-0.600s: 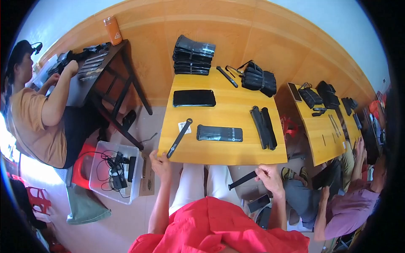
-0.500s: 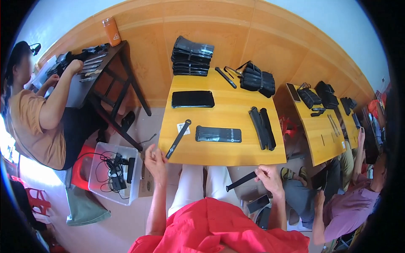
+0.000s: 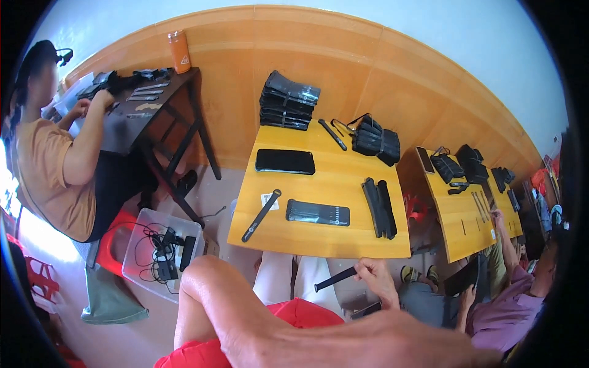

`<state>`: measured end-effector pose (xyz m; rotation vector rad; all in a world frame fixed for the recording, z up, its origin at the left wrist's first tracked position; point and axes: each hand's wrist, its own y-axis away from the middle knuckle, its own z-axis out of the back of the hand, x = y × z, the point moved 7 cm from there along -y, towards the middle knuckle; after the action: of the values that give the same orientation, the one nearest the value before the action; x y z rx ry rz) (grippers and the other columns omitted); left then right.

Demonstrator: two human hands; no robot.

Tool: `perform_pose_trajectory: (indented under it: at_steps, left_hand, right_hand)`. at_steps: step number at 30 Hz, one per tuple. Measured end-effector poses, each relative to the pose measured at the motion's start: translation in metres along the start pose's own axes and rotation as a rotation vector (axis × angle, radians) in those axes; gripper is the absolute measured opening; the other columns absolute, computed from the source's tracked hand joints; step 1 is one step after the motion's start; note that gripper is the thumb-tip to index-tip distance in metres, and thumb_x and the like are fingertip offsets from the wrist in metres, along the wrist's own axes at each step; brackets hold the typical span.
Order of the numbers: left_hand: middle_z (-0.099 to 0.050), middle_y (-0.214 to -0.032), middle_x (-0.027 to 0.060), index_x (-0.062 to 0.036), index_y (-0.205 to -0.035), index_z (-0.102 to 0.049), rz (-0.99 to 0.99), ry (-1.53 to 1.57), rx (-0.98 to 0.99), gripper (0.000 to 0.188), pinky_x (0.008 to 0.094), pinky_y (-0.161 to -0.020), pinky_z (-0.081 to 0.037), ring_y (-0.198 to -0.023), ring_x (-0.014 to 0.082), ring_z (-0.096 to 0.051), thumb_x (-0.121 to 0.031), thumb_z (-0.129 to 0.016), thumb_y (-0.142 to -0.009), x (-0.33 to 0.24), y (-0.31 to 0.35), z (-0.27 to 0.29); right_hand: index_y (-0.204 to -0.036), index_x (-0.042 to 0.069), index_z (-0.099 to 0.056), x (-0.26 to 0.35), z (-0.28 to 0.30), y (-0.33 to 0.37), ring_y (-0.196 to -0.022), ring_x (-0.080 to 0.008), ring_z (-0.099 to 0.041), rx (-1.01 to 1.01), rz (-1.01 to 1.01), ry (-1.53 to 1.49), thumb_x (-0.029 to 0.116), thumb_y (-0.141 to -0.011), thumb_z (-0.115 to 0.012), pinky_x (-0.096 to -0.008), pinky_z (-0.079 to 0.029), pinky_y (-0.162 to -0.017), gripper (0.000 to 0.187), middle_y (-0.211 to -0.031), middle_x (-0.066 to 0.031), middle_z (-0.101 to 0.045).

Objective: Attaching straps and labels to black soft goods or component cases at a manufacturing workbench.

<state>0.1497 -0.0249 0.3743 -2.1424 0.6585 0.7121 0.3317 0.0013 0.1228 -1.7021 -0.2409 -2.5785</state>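
My right hand (image 3: 375, 279) is closed around one end of a black strap (image 3: 334, 279), which points left below the table's near edge. My left hand (image 3: 423, 340) is raised close to the camera at the lower right, its forearm crossing my lap. Its fingers are hidden. On the yellow table (image 3: 288, 239) another black strap (image 3: 262, 216) lies slanted, partly over a white label (image 3: 268, 201). Beside it is a flat row of black straps (image 3: 318, 212). Two dark strap bundles (image 3: 379, 208) lie on the right, and a flat black rectangular item (image 3: 285, 161) farther back.
Banded black stacks (image 3: 288, 101), a single strap (image 3: 332, 135) and a black bundle (image 3: 375, 138) occupy the table's back. A clear bin of cables (image 3: 161, 251) stands at left. One person works at a dark table (image 3: 123, 126); others sit at right by more yellow tables (image 3: 463, 227).
My left arm has swung from beside the table's front left corner across my body to the lower right. My right hand still holds the strap, slightly lower and farther left in view.
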Motion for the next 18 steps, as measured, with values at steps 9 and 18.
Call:
perform_pose_trajectory:
  at_steps: [9,18]
  left_hand:
    - [-0.055,-0.116,0.0163,0.0044,-0.124,-0.045,-0.095,-0.226,0.207,0.057,0.0396,-0.078,-0.048,-0.099,0.0242,-0.059,-0.034,-0.058,-0.083,0.006,0.009,-0.014]
    - [-0.056,-0.113,0.0171,0.0060,-0.123,-0.045,-0.243,-0.511,0.370,0.052,0.0382,-0.074,-0.049,-0.096,0.0233,-0.060,-0.029,-0.055,-0.086,0.019,0.021,-0.031]
  right_hand:
    - [-0.076,-0.001,-0.063,0.009,0.005,-0.003,-0.056,-0.0065,-0.054,-0.008,-0.003,0.028,0.019,-0.086,-0.056,-0.0216,-0.041,-0.051,0.024,-0.060,-0.0031,-0.060]
    - [-0.092,-0.003,-0.065,0.016,-0.025,-0.001,-0.066,-0.0117,-0.064,0.134,-0.030,-0.024,0.012,-0.087,-0.058,-0.0230,-0.051,-0.062,0.017,-0.073,-0.0074,-0.067]
